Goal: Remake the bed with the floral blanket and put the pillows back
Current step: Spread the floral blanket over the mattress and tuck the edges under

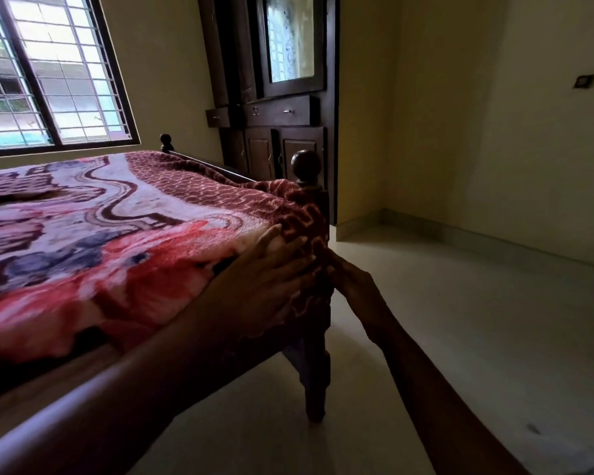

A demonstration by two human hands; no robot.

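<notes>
The floral blanket (117,234), red, white and blue with a dark red patterned border, lies spread over the wooden bed (314,354). At the near foot corner my left hand (271,269) lies flat on the blanket, fingers straight, pressing it down. My right hand (350,286) is at the corner's edge beside the bedpost (306,164); its fingers curl into the hanging border cloth. No pillows are in view.
A dark wooden wardrobe with a mirror (282,97) stands against the wall behind the bed's foot. A barred window (48,73) is at the left. Pale tiled floor (460,320) stretches to the right of the bed toward the yellow walls.
</notes>
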